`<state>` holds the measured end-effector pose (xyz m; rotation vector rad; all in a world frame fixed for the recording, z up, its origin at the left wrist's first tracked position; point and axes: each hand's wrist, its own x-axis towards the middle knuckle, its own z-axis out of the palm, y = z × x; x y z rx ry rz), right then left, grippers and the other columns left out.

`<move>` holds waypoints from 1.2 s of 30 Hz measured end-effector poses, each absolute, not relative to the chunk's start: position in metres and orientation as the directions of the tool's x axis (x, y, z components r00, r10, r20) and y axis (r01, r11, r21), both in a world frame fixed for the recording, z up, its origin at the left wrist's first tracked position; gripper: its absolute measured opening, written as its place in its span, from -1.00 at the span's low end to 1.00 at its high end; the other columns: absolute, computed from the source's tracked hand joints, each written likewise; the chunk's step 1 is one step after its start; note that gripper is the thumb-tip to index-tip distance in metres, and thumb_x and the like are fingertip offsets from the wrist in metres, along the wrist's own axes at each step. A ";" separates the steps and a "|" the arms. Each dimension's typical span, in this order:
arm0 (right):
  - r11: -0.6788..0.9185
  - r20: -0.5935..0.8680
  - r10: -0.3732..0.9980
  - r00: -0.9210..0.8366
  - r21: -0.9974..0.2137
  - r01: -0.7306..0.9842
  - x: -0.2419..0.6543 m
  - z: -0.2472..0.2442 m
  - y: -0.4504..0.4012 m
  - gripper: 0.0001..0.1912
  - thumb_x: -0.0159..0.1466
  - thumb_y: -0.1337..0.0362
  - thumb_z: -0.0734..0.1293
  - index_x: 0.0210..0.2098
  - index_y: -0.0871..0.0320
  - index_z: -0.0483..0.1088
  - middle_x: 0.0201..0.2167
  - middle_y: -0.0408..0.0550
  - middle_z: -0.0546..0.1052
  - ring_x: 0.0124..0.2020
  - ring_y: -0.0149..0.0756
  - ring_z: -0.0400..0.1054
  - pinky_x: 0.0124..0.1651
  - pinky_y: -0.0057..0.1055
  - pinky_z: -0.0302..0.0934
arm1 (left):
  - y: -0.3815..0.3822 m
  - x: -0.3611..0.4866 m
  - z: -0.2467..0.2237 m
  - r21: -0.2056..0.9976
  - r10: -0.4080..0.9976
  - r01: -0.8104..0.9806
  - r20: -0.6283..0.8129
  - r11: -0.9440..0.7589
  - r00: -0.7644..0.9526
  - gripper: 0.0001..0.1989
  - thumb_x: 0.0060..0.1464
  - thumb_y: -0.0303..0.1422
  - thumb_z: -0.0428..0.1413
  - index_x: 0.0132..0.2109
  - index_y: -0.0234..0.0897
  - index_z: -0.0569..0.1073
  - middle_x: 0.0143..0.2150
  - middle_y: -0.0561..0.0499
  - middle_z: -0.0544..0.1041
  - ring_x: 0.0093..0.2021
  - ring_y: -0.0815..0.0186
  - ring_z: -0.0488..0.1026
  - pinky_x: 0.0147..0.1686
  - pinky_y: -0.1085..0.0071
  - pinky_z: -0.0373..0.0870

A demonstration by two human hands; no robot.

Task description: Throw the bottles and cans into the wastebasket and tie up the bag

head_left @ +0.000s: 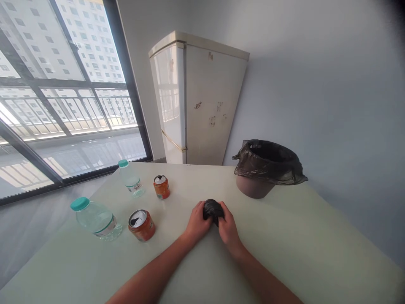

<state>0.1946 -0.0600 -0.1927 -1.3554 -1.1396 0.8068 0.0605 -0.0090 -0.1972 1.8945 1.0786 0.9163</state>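
The left hand (198, 221) and right hand (230, 228) pinch a glossy, wrinkled black plastic bag (213, 209), bunched into a rounded wad, over the smooth pale table (303, 236), between round orange metal cans (142, 226) and a crinkly-lined bin (255, 188).

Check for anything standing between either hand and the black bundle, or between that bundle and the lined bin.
Nothing visible does. The left hand and right hand hold the black bundle, and no other object shows between it and the lined bin. The nearer orange can stands left of the bundle, outside that path.
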 end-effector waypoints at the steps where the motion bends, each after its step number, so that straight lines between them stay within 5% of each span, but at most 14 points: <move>1: 0.093 0.139 0.935 0.326 -0.984 0.152 0.193 -0.195 -0.060 -0.68 0.11 0.31 0.18 -0.15 0.06 0.40 -0.17 -0.04 0.54 -0.09 -0.08 0.38 0.04 -0.21 0.26 | -0.013 0.063 -0.198 0.888 0.883 0.294 0.214 -0.354 0.418 -0.64 -0.05 -0.59 0.07 -0.06 -0.27 0.43 -0.10 -0.06 0.53 -0.08 0.18 0.47 0.00 0.27 0.40; 6: 0.040 0.099 0.939 0.329 -0.983 0.181 0.190 -0.199 -0.061 -0.81 0.16 0.24 0.19 -0.25 0.05 0.36 -0.28 -0.07 0.50 -0.18 -0.10 0.38 -0.02 -0.19 0.31 | -0.028 0.063 -0.198 0.980 0.817 0.109 0.072 -0.163 0.572 -0.41 0.04 -0.47 0.09 0.26 -0.31 0.29 0.13 -0.13 0.48 0.12 0.06 0.41 0.15 0.14 0.37; 11: 0.025 0.103 0.943 0.317 -0.970 0.240 0.187 -0.199 -0.063 -0.57 0.26 0.14 0.17 0.08 0.05 0.38 0.08 0.03 0.45 0.16 -0.05 0.32 0.30 -0.06 0.22 | -0.025 0.059 -0.198 0.995 0.747 -0.085 0.100 -0.058 0.657 -0.32 0.01 -0.47 0.13 0.31 -0.28 0.25 0.22 -0.12 0.43 0.24 0.00 0.35 0.26 0.08 0.30; 19: 0.053 0.085 0.994 0.066 -0.922 0.384 0.198 -0.188 -0.066 -0.41 0.37 0.12 0.13 0.37 -0.03 0.20 0.45 -0.07 0.11 0.48 -0.10 -0.06 0.53 -0.03 -0.06 | -0.023 0.062 -0.194 0.974 0.776 -0.166 0.224 -0.156 0.590 -0.29 0.02 -0.39 0.29 0.29 -0.27 0.23 0.22 -0.18 0.43 0.20 0.03 0.41 0.19 0.11 0.38; 24: 0.082 0.055 0.993 -0.103 -0.957 0.278 0.214 -0.188 -0.065 -0.29 0.39 0.07 0.18 0.50 -0.06 0.00 0.57 -0.13 -0.17 0.58 -0.17 -0.35 0.58 -0.06 -0.32 | -0.021 0.062 -0.199 0.953 0.855 0.049 0.245 -0.300 0.457 -0.38 0.03 -0.46 0.23 0.23 -0.25 0.24 0.07 -0.11 0.52 0.00 0.14 0.49 0.00 0.20 0.46; 27: 0.117 0.097 0.978 -0.184 -0.988 0.103 0.219 -0.186 -0.064 -0.19 0.35 -0.05 0.26 0.52 -0.06 -0.02 0.55 -0.06 -0.06 0.56 -0.08 -0.24 0.52 -0.03 -0.11 | -0.012 0.055 -0.199 0.857 0.894 0.347 0.246 -0.382 0.375 -0.43 0.00 -0.58 0.15 0.17 -0.24 0.25 -0.04 -0.07 0.53 -0.09 0.15 0.49 -0.09 0.23 0.44; 31: 0.025 0.026 0.999 -0.030 -0.999 -0.024 0.211 -0.183 -0.062 -0.15 0.27 -0.20 0.39 0.43 -0.05 0.16 0.37 0.09 0.27 0.24 0.02 0.31 0.10 -0.10 0.38 | -0.005 0.048 -0.193 0.586 0.832 0.603 0.269 -0.541 0.484 -0.48 -0.04 -0.62 0.11 0.09 -0.20 0.30 0.01 -0.09 0.47 0.03 0.10 0.42 -0.09 0.24 0.42; 36: 0.019 0.014 0.997 0.076 -0.998 -0.062 0.202 -0.182 -0.059 -0.48 0.22 -0.07 0.49 0.08 0.02 0.47 -0.05 0.00 0.55 -0.14 -0.13 0.45 -0.22 -0.29 0.40 | -0.010 0.053 -0.186 0.399 0.805 0.701 0.250 -0.592 0.537 -0.45 -0.04 -0.42 0.30 0.09 -0.20 0.30 0.02 -0.09 0.42 -0.01 0.07 0.37 -0.06 0.20 0.41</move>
